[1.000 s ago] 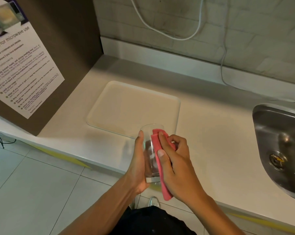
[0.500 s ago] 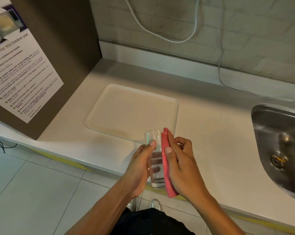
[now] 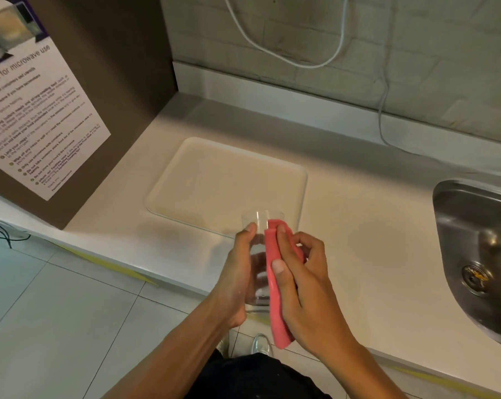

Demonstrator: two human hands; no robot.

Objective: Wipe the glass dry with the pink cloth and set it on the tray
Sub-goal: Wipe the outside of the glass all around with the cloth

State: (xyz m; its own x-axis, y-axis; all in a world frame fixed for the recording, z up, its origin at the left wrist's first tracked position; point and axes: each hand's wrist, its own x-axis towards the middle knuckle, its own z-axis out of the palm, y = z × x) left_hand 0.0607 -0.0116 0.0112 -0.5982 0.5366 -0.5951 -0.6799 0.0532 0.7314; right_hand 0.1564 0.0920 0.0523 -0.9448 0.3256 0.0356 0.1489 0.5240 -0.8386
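The glass is held upright above the desk edge, its long axis near vertical, just short of the tray's near right corner. The left hand grips its side; the right hand presses the cloth against it. The tray lies ahead, slightly left; the left hand is nearer.

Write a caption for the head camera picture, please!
Left hand holds the glass while right hand wipes it with the cloth, near the tray.
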